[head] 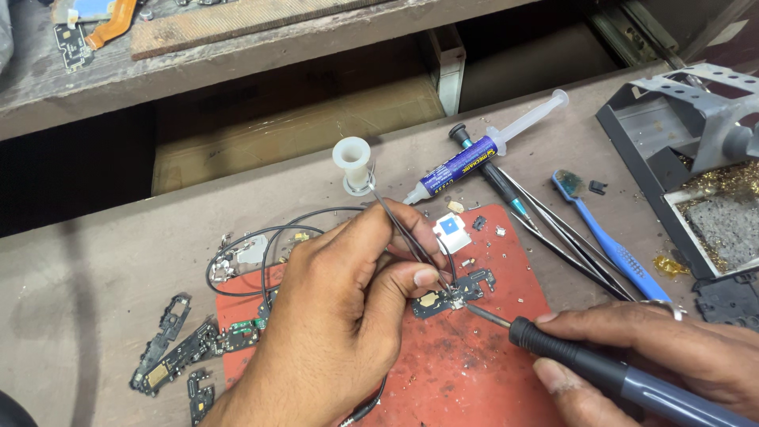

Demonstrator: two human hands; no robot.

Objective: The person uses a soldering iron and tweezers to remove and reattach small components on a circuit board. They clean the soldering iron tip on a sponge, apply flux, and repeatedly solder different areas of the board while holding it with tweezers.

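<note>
Your left hand is pinched around a pair of thin tweezers, thumb and forefinger closed on them, with their tips down on a small dark circuit board. That board lies on the red mat in the middle of the surface, just beside your left thumb. Your right hand grips a soldering iron by its black and grey handle, fingers wrapped around it, and the metal tip meets the board at the same spot as the tweezers.

A thin black wire loops from behind your left hand out over the mat's left edge. Above the hand stands a small white spool. To its right lies a syringe with a blue label, crossing a dark-handled tool. A spare pair of tweezers and a blue toothbrush lie side by side right of the mat. Several more board pieces lie scattered at the left. A grey metal stand with brass wool sits at the far right edge.
</note>
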